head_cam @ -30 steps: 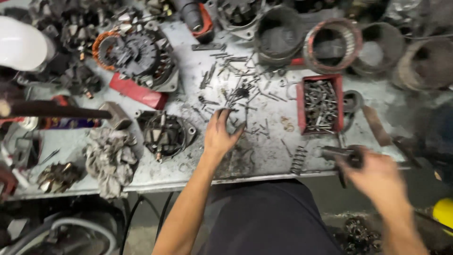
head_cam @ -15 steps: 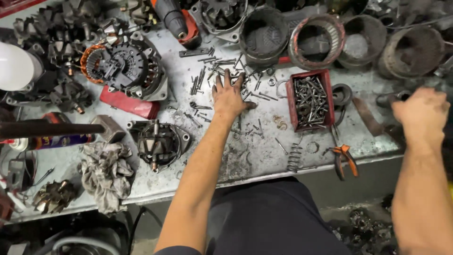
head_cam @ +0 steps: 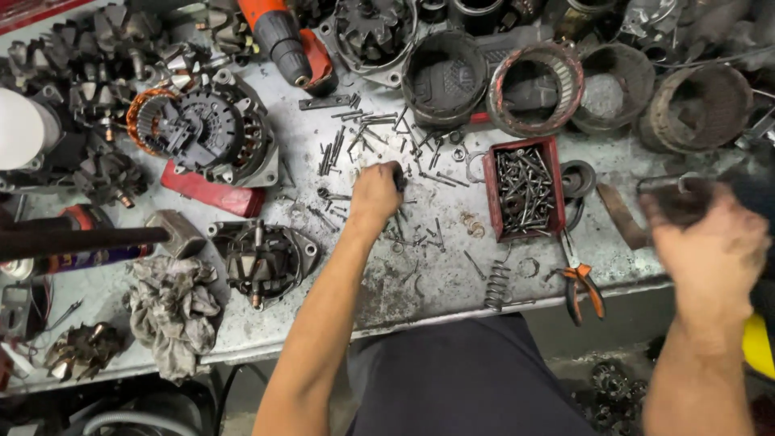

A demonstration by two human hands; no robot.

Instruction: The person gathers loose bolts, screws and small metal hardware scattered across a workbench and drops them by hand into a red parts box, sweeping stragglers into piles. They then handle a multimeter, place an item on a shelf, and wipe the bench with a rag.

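A: Nearest the body, what is lying at the front edge of the workbench [head_cam: 420,295]?

B: A coil spring [head_cam: 496,284] is lying near the edge, and orange-handled pliers [head_cam: 580,278] are hanging partly over it. Off to the left, a crumpled grey rag [head_cam: 172,311] is sitting beside an alternator housing [head_cam: 262,258], with a hammer [head_cam: 97,238] lying just above the rag.

A: And the hands?

B: The left hand [head_cam: 377,194] is reaching out over the scattered bolts [head_cam: 363,133] in the middle of the bench, fingers curled in as if closing on a small dark part [head_cam: 398,176]; that part is too small to identify. The right hand [head_cam: 710,242] is raised off the right end of the bench, blurred, so I cannot tell whether it is gripping anything.

A: What is sitting between them?

B: A red tray [head_cam: 489,194] holding screws is standing just right of the left hand.

A: Farther back?

B: A stator with copper windings [head_cam: 202,133] is resting on the left. Round metal housings [head_cam: 533,85] are lining the far edge, and an orange cordless drill [head_cam: 278,40] is lying at the back.
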